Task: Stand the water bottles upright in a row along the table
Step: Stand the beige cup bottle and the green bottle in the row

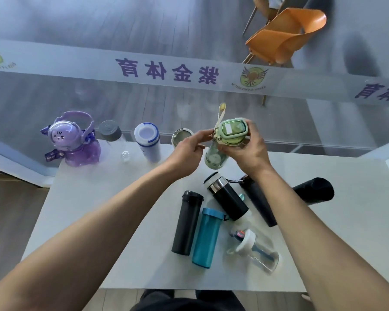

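Observation:
My right hand grips a green bottle near its lid, held upright just above the far part of the white table. My left hand pinches the strap fitting at the lid's left side. Along the far edge stand a purple cat-faced bottle, a clear bottle with a grey cap, a white and blue bottle and a pale bottle partly hidden by my left hand. Lying flat nearer me are a matte black bottle, a teal bottle, a black and chrome flask and a clear bottle.
Two more dark bottles lie at the right, a slim one and a thick one partly behind my right forearm. A glass partition with a printed band runs beyond the table's far edge. An orange chair stands behind it.

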`<state>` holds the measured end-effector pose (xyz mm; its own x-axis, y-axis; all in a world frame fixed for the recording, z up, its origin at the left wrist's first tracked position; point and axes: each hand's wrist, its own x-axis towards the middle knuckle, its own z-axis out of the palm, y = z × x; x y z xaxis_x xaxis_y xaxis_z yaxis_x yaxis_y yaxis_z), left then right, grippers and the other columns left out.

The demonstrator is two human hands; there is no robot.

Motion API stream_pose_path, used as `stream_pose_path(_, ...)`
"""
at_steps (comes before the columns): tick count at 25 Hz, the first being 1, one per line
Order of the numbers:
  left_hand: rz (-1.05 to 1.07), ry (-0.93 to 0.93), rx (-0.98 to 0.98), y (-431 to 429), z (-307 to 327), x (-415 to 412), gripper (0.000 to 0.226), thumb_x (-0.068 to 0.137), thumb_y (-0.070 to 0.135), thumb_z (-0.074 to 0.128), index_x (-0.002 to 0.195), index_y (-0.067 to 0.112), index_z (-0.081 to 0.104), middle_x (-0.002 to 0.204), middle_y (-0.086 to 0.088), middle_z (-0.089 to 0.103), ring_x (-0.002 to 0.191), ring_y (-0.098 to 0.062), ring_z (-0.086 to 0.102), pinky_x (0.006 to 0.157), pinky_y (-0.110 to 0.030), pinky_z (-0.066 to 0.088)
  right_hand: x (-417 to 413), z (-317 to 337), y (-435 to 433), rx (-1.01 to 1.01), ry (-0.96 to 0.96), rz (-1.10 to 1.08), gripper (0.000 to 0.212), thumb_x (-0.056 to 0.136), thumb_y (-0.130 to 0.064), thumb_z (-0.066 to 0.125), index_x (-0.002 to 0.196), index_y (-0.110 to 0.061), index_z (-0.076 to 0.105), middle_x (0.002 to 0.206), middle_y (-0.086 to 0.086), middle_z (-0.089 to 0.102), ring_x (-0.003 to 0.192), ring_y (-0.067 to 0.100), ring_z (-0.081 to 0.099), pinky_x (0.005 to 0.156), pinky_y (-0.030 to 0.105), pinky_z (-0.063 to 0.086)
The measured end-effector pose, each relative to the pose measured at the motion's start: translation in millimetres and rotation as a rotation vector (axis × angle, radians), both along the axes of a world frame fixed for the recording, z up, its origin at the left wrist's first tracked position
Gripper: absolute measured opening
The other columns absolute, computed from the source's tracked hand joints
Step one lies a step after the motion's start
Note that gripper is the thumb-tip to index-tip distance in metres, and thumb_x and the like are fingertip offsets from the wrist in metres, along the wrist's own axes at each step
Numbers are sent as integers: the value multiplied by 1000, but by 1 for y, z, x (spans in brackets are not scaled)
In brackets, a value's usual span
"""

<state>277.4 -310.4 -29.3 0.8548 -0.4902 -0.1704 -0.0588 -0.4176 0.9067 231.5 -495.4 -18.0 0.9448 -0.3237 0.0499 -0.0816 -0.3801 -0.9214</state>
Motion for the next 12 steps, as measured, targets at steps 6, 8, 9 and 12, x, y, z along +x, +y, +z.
stream_pose_path(6,45,36,94,-34,-23,11,74,74,3,32,133,44,49,131,13,65,123,-22,57,104,-51,47,26,-35,-34,-17,59,65,73,64,-24,93,126,-20,55,118,6,67,108,22,67,95,47,55)
stream_pose_path(8,64,49,101,-40,-30,14,76,77,-1,32,135,44,48,132,14,64,122,-19,57,104,-48,47,33,-43,-40,-18,81,75,75,64,-23,94,127,-20,54,118,7,67,108,24,66,95,47,55)
stream_pose_path(9,70,55,100,-44,-34,15,77,78,-3,32,137,42,48,132,13,64,120,-16,58,103,-43,49,37,-46,-43,-17,88,80,75,64,-22,94,127,-19,54,118,8,67,108,25,66,95,46,55)
stream_pose_path(12,72,91,91,-50,-38,16,79,81,-7,31,142,42,44,132,14,60,109,-4,61,85,-19,52,43,-54,-47,-22,102,78,73,65,-21,92,127,-20,54,118,7,65,108,24,65,96,45,54)
